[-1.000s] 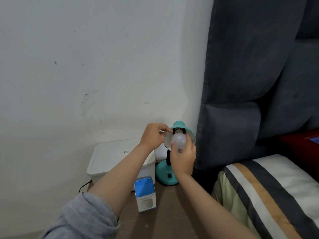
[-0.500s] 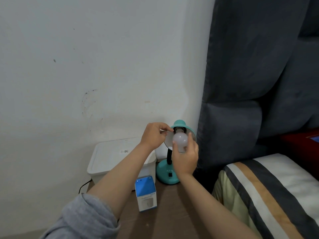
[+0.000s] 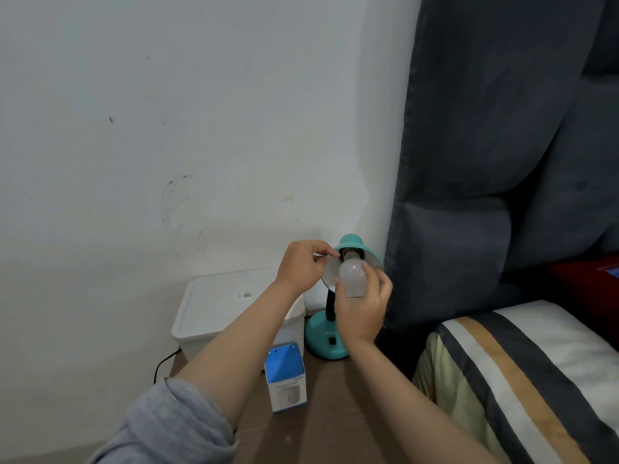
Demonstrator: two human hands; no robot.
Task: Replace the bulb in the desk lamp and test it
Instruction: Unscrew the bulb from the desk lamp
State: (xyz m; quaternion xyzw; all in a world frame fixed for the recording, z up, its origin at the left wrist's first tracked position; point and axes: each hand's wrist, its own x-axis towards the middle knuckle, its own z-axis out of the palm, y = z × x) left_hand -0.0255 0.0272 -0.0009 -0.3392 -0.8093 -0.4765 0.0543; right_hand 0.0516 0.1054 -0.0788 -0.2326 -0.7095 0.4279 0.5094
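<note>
White wall behind. Right hand (image 3: pixel 363 304) fingers wrap the bulb (image 3: pixel 351 274) at the lamp (image 3: pixel 355 249) socket. Left hand (image 3: pixel 303 264) fingers pinch the shade rim.

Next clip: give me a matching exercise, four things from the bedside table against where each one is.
Things:
1. bulb
2. blue and white carton
3. white lidded bin
4. lamp base

Places:
A. against the wall, left of the lamp
B. at the lamp socket, gripped by the right hand
C. near the table's front edge, standing upright
D. on the table, under the right wrist

Pairs: 1-B, 2-C, 3-A, 4-D
</note>
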